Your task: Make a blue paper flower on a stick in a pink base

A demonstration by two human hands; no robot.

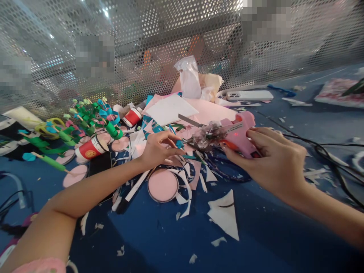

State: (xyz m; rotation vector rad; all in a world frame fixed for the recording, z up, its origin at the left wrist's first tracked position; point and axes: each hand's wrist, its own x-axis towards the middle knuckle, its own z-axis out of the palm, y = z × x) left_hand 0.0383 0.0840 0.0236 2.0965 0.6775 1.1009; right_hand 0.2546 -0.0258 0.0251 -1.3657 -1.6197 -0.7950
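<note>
My right hand (pixel 274 163) is wrapped round a pink hot glue gun (pixel 241 134) with a small red light lit on its side. The gun's front end, coated in messy clear and brown glue, points left toward my left hand (pixel 159 149). At my left fingertips a small blue paper piece (pixel 179 144) is pinched close to the glue gun's tip; I cannot tell whether they touch. Just below my left hand lies a round pink disc (pixel 163 185) with a dark edge. White paper strips (pixel 186 189) lie around it.
Green and blue paper plants on pink discs (pixel 75 175) stand at left, beside a red paper cup (pixel 91 148). Paper sheets (pixel 170 109) are piled against a perforated metal panel (pixel 127 49). A white phone (pixel 250 96) lies behind the glue gun. Black cables (pixel 327 151) run at right.
</note>
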